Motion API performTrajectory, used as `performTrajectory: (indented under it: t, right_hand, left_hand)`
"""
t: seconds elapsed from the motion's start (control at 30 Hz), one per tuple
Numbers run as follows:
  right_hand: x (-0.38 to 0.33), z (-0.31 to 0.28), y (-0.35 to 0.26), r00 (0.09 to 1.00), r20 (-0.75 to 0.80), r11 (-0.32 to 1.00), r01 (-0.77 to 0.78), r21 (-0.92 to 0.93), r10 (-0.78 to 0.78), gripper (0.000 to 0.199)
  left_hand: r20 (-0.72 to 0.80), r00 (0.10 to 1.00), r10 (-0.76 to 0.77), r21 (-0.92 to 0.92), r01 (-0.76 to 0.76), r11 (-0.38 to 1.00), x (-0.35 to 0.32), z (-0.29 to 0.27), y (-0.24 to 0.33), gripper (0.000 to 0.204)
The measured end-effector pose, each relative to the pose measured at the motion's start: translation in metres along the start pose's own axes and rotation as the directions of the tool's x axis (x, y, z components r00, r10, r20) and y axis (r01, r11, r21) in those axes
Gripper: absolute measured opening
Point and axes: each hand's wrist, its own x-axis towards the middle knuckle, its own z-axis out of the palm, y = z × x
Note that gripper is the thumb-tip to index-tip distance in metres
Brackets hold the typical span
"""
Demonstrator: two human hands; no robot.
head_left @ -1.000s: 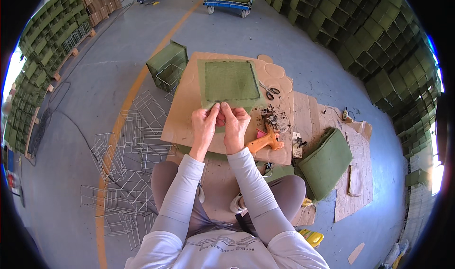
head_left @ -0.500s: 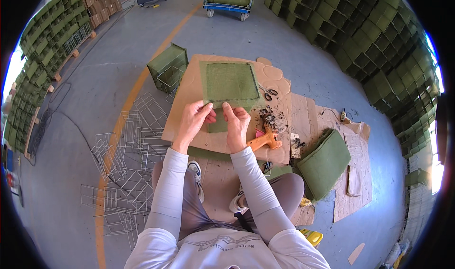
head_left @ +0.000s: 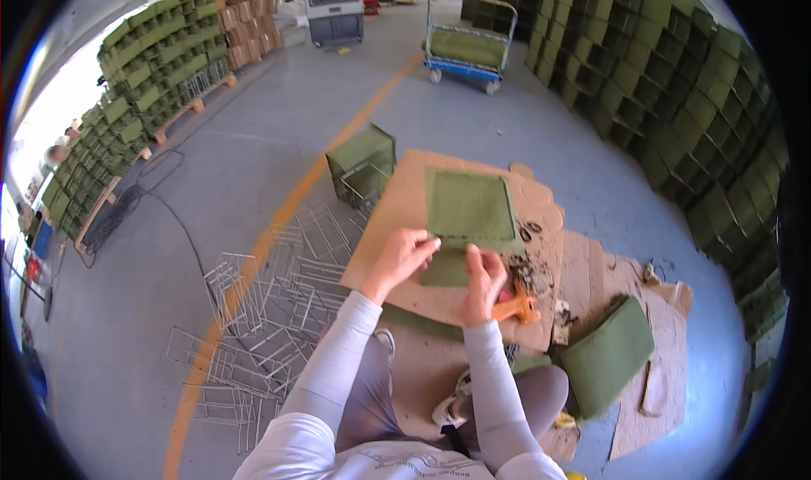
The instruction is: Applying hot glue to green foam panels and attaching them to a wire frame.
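A square green fabric panel [head_left: 470, 203] with a dark line along its edges lies flat on the cardboard-topped work surface [head_left: 384, 256]. At the panel's near edge, toward its left corner, my left hand [head_left: 404, 260] pinches the fabric between thumb and fingers. My right hand [head_left: 484, 281] is just below the same edge, thumb and fingers pressed together; what they hold, if anything, is too small to make out. Under my hands lies more green fabric [head_left: 445, 269]. Beside my right hand rests an orange-handled tool [head_left: 522, 308], and black-handled scissors [head_left: 530, 230] lie right of the panel.
Wire frames [head_left: 245, 345] crowd the floor at left. A green fabric-covered box [head_left: 361, 163] stands beyond them. A folded green stack [head_left: 608, 357] sits on cardboard at right. Small dark scraps [head_left: 525, 270] lie near the scissors. A blue trolley [head_left: 465, 64] and stacked green boxes [head_left: 642, 83] stand farther off.
The view has tilted up and shifted, so the scene sits lower and farther right. My hands have moved apart, the right one drawing slightly back from the panel's edge.
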Motion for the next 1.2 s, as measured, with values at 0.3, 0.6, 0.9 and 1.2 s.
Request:
performTrajectory:
  t: [0.3, 0.6, 0.9, 1.2]
  right_hand:
    - [0.032, -0.039, 0.040, 0.991, -0.121, 0.997, 0.050, -0.066, -0.057, 0.045]
    - [0.120, -0.072, 0.017, 0.953, 0.235, 0.979, -0.202, 0.020, 0.192, 0.055]
    - [0.037, -0.088, -0.014, 0.928, 0.190, 0.939, -0.337, 0.063, 0.321, 0.054]
    - [0.026, -0.063, -0.026, 0.938, 0.168, 0.934, -0.326, 0.145, 0.302, 0.020]
  left_hand:
    - [0.172, 0.978, 0.121, -0.105, -0.104, 0.989, 0.007, 0.003, -0.028, 0.060]
    - [0.425, 0.904, 0.030, -0.125, 0.026, 0.992, 0.010, 0.057, -0.022, 0.039]
    - [0.344, 0.930, -0.130, -0.488, 0.295, 0.821, 0.001, 0.037, 0.006, 0.055]
    - [0.104, 0.979, -0.175, -0.621, 0.201, 0.757, -0.002, 0.061, 0.008, 0.037]
